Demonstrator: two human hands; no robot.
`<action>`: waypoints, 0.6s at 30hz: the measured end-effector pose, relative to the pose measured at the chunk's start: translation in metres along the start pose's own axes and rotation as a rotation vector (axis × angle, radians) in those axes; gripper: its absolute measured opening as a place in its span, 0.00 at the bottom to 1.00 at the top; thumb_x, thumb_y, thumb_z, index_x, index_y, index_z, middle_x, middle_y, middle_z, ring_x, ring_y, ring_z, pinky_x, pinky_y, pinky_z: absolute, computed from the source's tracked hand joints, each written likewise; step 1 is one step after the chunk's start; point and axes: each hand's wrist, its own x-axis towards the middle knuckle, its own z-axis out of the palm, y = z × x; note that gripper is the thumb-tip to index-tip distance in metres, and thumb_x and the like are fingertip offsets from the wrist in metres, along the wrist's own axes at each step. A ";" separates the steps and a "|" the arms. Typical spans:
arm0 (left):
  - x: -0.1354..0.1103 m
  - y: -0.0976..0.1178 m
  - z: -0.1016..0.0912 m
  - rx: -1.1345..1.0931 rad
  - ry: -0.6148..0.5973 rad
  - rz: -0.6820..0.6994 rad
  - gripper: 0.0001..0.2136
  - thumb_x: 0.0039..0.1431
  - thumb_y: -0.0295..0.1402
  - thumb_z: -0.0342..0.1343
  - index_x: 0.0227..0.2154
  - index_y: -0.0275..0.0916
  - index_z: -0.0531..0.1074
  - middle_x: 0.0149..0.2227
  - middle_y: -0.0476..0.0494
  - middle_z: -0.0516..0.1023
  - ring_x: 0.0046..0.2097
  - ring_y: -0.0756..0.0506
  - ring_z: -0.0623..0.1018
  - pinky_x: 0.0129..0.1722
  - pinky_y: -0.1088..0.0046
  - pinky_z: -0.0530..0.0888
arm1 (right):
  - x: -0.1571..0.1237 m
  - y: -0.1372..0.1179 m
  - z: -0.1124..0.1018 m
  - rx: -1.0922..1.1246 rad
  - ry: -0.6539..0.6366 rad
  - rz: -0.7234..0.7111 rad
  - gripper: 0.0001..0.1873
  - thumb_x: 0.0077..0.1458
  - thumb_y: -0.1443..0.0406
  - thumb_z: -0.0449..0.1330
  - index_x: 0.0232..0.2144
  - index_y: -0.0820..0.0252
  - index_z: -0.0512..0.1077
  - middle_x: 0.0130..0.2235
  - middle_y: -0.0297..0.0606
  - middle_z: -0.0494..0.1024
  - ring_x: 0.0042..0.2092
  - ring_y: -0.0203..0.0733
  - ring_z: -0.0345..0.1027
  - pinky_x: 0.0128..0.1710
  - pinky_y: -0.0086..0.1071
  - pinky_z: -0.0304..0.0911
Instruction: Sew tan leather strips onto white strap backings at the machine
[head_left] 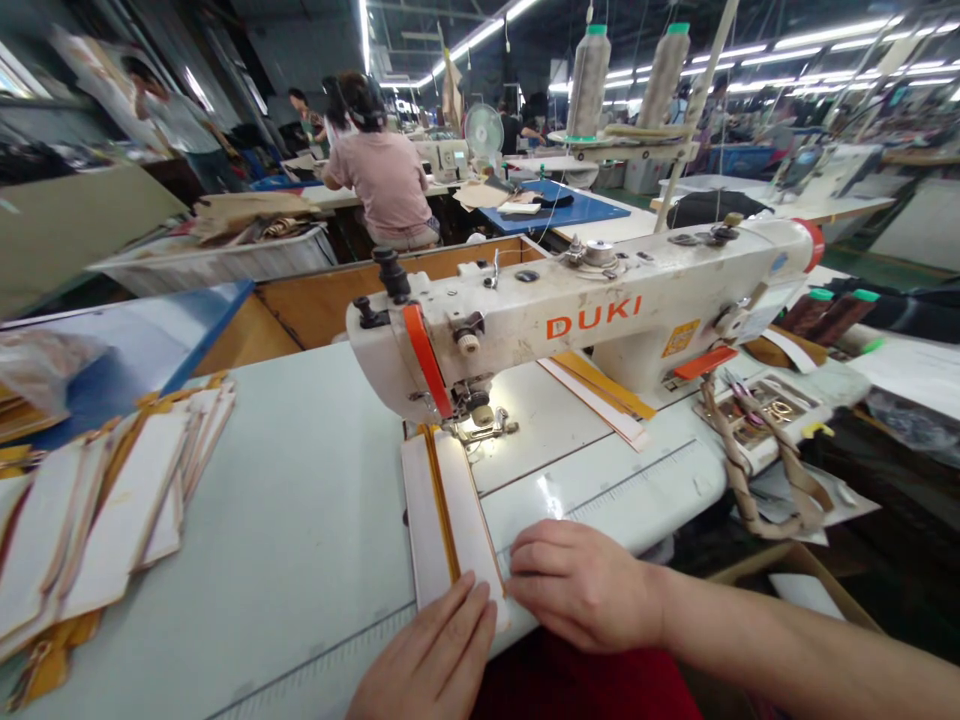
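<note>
A white panel piece (pixel 469 500) with a mustard strip, perhaps a zipper, along its middle lies on the sewing table, its far end by the presser foot (pixel 484 430) of a sewing machine (pixel 525 310). My left hand (pixel 439 645) rests flat on its near end, fingers stretched out and together. At the piece's near right edge, my right hand (pixel 577 585) has its fingers bent and closed on the border; the fingertips are partly hidden. The machine's lamp lights the area around the needle.
Stacked white and mustard pieces (pixel 120 490) lie at the left. Mustard and white strips (pixel 596 395) sit under the machine arm. A tray of small tools (pixel 772 410) is at the right, a cardboard box (pixel 795 585) below it. Thread cones (pixel 589 85) stand behind; a co-worker (pixel 382 170) sits farther back.
</note>
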 end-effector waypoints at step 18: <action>0.028 0.001 -0.020 0.133 -0.052 0.076 0.16 0.64 0.21 0.42 0.38 0.37 0.76 0.41 0.45 0.82 0.45 0.47 0.79 0.46 0.74 0.75 | 0.013 -0.007 -0.008 -0.069 -0.123 -0.058 0.12 0.64 0.70 0.48 0.41 0.68 0.71 0.35 0.41 0.74 0.38 0.42 0.63 0.43 0.35 0.62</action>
